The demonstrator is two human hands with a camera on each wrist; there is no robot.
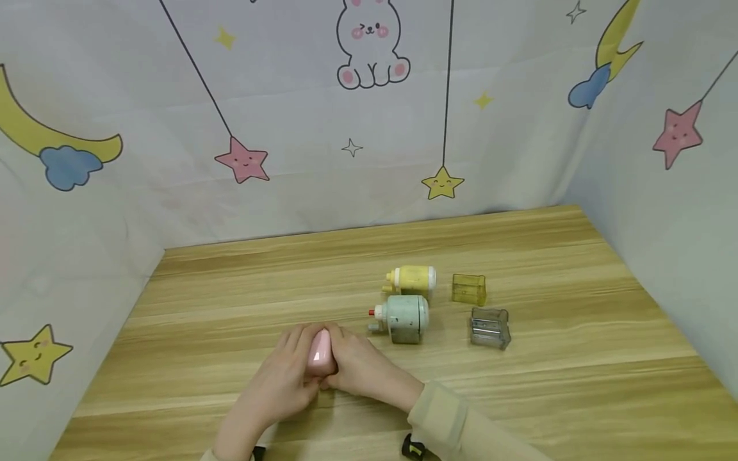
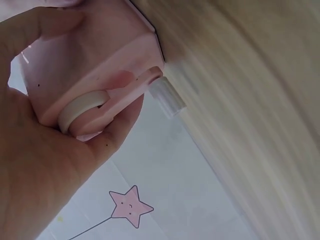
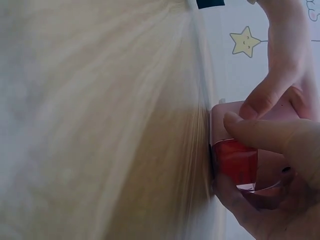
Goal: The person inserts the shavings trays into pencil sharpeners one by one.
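Note:
A pink crank pencil sharpener is between both hands, low over the front middle of the table. My left hand grips it from the left, fingers over the top. In the left wrist view, that hand is curled round the end with the crank, whose pale knob sticks out. My right hand grips the sharpener from the right. In the right wrist view a red see-through shavings drawer shows in its end, with the right thumb and a finger on either side. The left thumb touches the pink body close to the right thumb.
Behind and right of the hands, a mint-green crank sharpener and a yellow one lie on the wooden table. A yellow see-through drawer and a grey one lie farther right. A patterned cloth hangs behind.

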